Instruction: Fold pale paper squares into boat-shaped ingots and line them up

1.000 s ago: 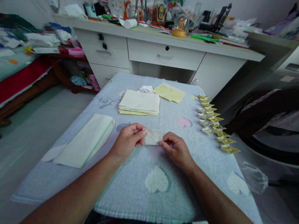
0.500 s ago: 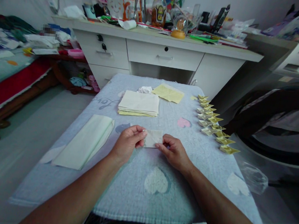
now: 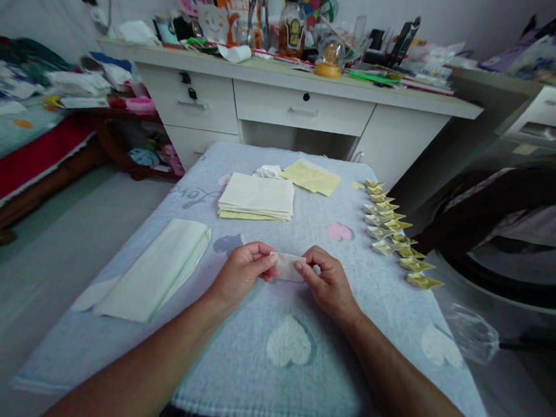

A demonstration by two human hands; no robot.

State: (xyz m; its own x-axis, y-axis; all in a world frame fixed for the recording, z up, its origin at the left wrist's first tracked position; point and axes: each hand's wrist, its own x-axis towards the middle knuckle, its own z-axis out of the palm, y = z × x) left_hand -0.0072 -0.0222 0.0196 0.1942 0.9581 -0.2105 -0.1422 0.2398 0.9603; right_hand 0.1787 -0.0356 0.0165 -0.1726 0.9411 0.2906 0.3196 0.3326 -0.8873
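A small folded piece of pale paper (image 3: 288, 267) is held between my two hands, just above the cloth-covered table. My left hand (image 3: 248, 267) pinches its left end between thumb and fingers. At the right end, my right hand (image 3: 327, 279) grips it the same way, thumb on top. Beyond my hands lies a stack of white and yellowish paper sheets (image 3: 257, 195). A large folded pale sheet (image 3: 158, 269) rests to the left of my left arm. Off to the right stand rows of small folded paper boats (image 3: 393, 231), several yellow and several whitish.
Behind the stack lie a yellow sheet (image 3: 311, 176) and a crumpled white paper (image 3: 267, 171). A blue patterned cloth (image 3: 225, 372) covers the table. A cluttered white desk (image 3: 303, 110) stands at the far side, a washing machine (image 3: 542, 131) at right, and a clear plastic bag (image 3: 471, 332) by the table's right edge.
The paper between my hands now looks narrower from front to back, folded or tilted. My right hand's thumb has shifted onto its upper right part. The view has tilted slightly.
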